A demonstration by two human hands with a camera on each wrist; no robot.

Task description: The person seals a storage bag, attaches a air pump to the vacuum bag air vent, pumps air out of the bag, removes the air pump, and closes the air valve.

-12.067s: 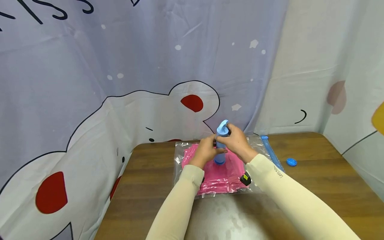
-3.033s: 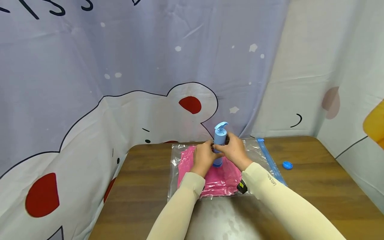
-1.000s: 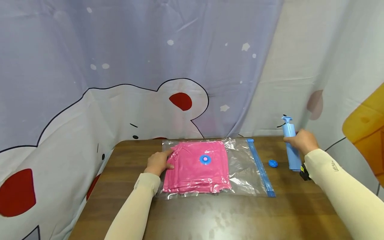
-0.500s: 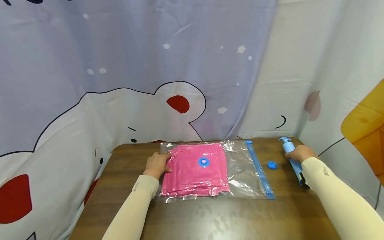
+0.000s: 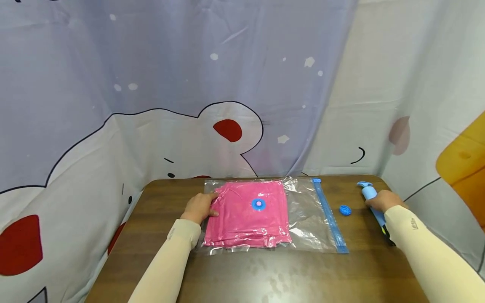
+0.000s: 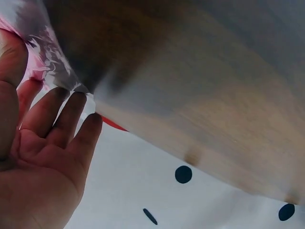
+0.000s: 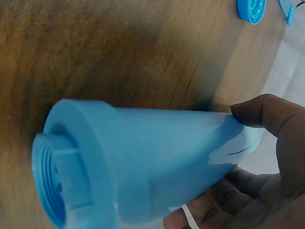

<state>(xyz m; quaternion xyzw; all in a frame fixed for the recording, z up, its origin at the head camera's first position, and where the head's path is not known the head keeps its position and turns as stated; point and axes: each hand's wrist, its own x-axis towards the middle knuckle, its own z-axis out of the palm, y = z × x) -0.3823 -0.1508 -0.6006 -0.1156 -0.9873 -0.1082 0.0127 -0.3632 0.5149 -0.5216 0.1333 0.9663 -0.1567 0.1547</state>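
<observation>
A clear vacuum storage bag lies flat on the table with a folded pink item inside. Its round blue valve is uncapped. My left hand rests on the bag's left edge; in the left wrist view that hand has its fingers extended against the plastic. At the right, my right hand holds a light blue hand pump lying along the table, handle pointing away. In the right wrist view, thumb and fingers are on opposite sides of the pump barrel, its threaded end nearest the camera.
A round blue valve cap sits on the wooden table between bag and pump. The bag's blue zip strip runs down its right side. A printed curtain hangs behind and beside the table.
Earlier, both hands held the pump upright over the valve. My right hand then carried it right and lowered it from upright to lying on the table, while my left moved to the bag's left edge.
</observation>
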